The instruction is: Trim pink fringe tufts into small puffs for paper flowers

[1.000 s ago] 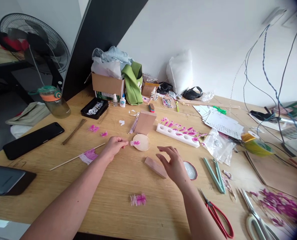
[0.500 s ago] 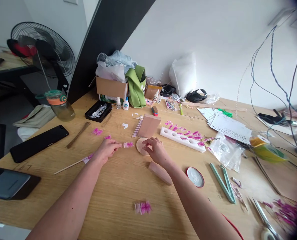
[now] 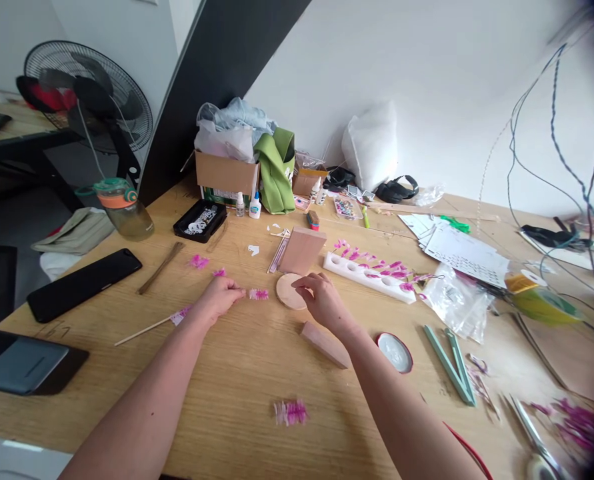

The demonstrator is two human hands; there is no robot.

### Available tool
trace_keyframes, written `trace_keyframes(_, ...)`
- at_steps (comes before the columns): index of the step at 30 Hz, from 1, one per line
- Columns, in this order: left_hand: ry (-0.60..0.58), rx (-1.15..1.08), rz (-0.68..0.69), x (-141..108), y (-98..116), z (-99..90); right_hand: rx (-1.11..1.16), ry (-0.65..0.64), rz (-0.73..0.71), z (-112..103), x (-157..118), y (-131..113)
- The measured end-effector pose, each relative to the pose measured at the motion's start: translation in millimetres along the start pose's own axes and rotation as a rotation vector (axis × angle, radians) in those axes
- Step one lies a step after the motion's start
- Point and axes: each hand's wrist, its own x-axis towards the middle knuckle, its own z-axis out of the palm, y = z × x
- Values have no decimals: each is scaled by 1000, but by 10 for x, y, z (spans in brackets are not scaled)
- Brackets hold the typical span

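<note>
My left hand (image 3: 223, 297) is closed in a pinch over the table, and whatever it may hold is too small to make out. Just right of its fingertips lies a fringed pink-and-white strip (image 3: 259, 294). Over the right part of a round wooden disc (image 3: 287, 293) is my right hand (image 3: 323, 297), its thumb and forefinger together; anything between them is hidden. Below that hand, a wooden block (image 3: 324, 345) lies on the table. Another fringed pink strip (image 3: 291, 412) rests nearer to me. A thin stick with a pink-and-white piece (image 3: 144, 331) lies by my left forearm.
Behind the disc stands an upright wooden block (image 3: 303, 251). A white holder (image 3: 369, 277) with pink pieces is to its right. A red-rimmed lid (image 3: 395, 353), green folding tool (image 3: 451, 365) and scissors (image 3: 534, 427) lie right; a black phone (image 3: 84, 283) lies left.
The whole view has shifted slightly, so things appear a little farther right. Both hands stay nearly in place; the right thumb and forefinger have shifted a little over the disc.
</note>
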Motion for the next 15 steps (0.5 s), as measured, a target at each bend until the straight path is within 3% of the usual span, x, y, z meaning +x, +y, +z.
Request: trace_keyframes(15, 50, 45, 61, 30, -37, 32, -391, -117, -120, 24, -279, -140)
